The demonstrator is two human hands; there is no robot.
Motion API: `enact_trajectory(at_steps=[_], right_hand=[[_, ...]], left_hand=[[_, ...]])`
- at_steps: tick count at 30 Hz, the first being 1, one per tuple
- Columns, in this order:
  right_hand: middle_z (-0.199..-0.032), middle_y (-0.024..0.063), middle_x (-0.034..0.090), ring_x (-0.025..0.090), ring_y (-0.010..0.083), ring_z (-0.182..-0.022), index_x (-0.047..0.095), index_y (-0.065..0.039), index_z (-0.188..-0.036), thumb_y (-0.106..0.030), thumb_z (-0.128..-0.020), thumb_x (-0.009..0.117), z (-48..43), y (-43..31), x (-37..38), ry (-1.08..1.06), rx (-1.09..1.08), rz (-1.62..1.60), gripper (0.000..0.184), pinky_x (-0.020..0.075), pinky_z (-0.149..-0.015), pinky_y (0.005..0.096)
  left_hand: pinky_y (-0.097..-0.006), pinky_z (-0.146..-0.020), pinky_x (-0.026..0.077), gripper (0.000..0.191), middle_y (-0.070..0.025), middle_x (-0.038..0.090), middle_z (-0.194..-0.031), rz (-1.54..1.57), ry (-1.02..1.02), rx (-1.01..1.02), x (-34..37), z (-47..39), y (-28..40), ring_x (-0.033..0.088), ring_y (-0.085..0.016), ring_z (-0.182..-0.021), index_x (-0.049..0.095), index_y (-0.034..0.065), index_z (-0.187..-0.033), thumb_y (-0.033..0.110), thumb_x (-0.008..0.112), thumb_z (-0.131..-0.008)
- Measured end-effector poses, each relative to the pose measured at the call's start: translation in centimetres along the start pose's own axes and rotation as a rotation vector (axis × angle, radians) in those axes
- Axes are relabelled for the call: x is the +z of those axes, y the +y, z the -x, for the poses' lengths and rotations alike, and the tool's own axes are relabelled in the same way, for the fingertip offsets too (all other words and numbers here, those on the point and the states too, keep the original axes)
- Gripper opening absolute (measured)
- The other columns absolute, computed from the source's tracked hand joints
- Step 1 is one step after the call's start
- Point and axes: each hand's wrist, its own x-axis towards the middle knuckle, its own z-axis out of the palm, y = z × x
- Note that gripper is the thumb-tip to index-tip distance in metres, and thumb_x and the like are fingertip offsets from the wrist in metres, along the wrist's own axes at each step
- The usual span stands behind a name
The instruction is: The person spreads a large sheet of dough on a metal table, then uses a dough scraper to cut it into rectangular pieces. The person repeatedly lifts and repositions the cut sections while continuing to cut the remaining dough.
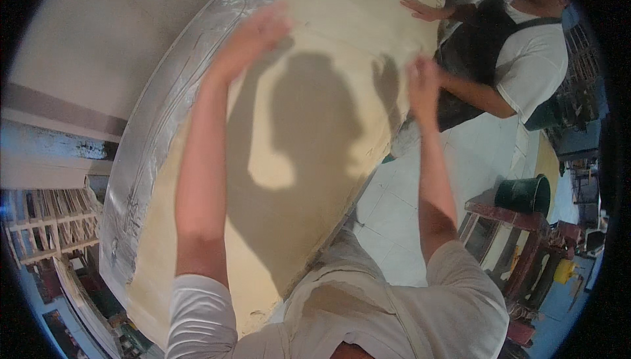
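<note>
A large pale yellow sheet of what looks like dough (325,201) covers most of a metal-topped table (148,162). Over its upper left part is my left hand (268,24), blurred, fingers pointing away from me; whether it touches the sheet cannot be told. My right hand (423,75), also blurred, is at the right edge of the sheet, close to a co-worker's forearm. Neither hand shows anything held. The shadow of my head and arms falls across the sheet.
A co-worker in a dark apron (468,58) stands at the right, one hand (426,10) on the sheet. Lower right, a dark green bucket (522,194) rests on a reddish frame (508,216). Wooden slatted racks (54,221) stand at far left. White floor tiles (394,221) show beside the table.
</note>
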Motion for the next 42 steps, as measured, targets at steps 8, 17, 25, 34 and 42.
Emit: enact_trajectory(at_steps=[8, 17, 25, 34, 42], right_hand=[[-0.123, 0.0206, 0.066, 0.061, 0.0358, -0.124, 0.064, -0.001, -0.123, -0.019, -0.104, 0.060, 28.3, -11.4, 12.0, -0.900, -0.055, -0.405, 0.027, 0.0484, -0.106, 0.0462], [-0.133, 0.0185, 0.061, 0.056, 0.0376, -0.131, 0.063, -0.003, -0.124, -0.020, -0.100, 0.064, 41.4, -34.6, 19.6, -1.601, -0.972, -0.486, 0.029, 0.0466, -0.111, 0.0465], [-0.148, 0.0228, 0.055, 0.050, 0.0405, -0.139, 0.053, -0.004, -0.146, -0.029, -0.100, 0.064, 59.1, -57.6, 33.3, -1.546, -1.560, -0.316, 0.053, 0.0396, -0.118, 0.0504], [-0.157, 0.0250, 0.047, 0.046, 0.0384, -0.145, 0.042, 0.003, -0.154, -0.044, -0.090, 0.076, 82.0, -79.5, 50.8, -1.464, -1.426, -0.333, 0.086, 0.0372, -0.121, 0.0454], [-0.151, 0.0235, 0.055, 0.056, 0.0356, -0.138, 0.051, -0.001, -0.150, -0.060, -0.069, 0.087, 85.3, -85.0, 55.1, -1.811, -1.242, 0.169, 0.106, 0.0412, -0.116, 0.0416]], left_hand=[[-0.0341, -0.086, 0.056, 0.025, -0.0072, 0.074, -0.103, 0.715, 0.858, -0.583, 19.2, 44.0, -7.7, 0.071, -0.017, -0.096, 0.067, 0.0039, -0.116, 0.026, 0.060, -0.107], [-0.0367, -0.076, 0.052, 0.020, -0.0014, 0.062, -0.089, 0.756, 2.848, -0.678, 31.2, 91.3, -1.7, 0.061, -0.016, -0.086, 0.059, 0.0099, -0.109, 0.029, 0.064, -0.102], [-0.0369, -0.075, 0.051, 0.034, -0.0060, 0.066, -0.101, 1.048, 2.766, -0.730, 29.0, 103.4, -4.5, 0.064, -0.019, -0.088, 0.062, 0.0055, -0.122, 0.033, 0.065, -0.102], [-0.0471, -0.109, 0.050, 0.054, -0.0131, 0.060, -0.144, 1.101, 2.591, 0.108, 25.0, 104.0, -4.3, 0.060, -0.030, -0.131, 0.050, 0.0042, -0.148, 0.040, 0.055, -0.109], [-0.0530, -0.119, 0.041, 0.062, -0.0159, 0.049, -0.157, 1.254, 2.420, 0.506, 27.7, 108.3, -7.3, 0.050, -0.035, -0.142, 0.039, 0.0055, -0.157, 0.045, 0.047, -0.111]])
